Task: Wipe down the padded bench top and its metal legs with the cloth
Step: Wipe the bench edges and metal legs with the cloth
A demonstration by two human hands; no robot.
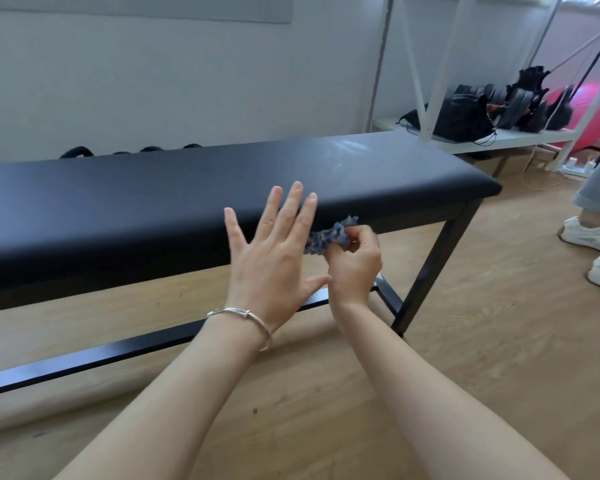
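Note:
A long bench with a black padded top (153, 202) stretches across the view, with a pale smear near its far right end. Its black metal leg (437, 268) stands at the right, and a low black crossbar (118, 351) runs along the floor side. My right hand (355, 268) is shut on a crumpled blue-and-white cloth (329, 235), pressed against the front edge of the padding. My left hand (274, 251) hovers beside it with fingers spread, holding nothing, a silver bracelet on its wrist.
Another person's legs and white shoes (593, 237) stand at the right. A white rack (482, 136) behind the bench holds black gear (465, 116), with a pink ball (589, 112) beyond. Wood floor lies in front, a grey wall behind.

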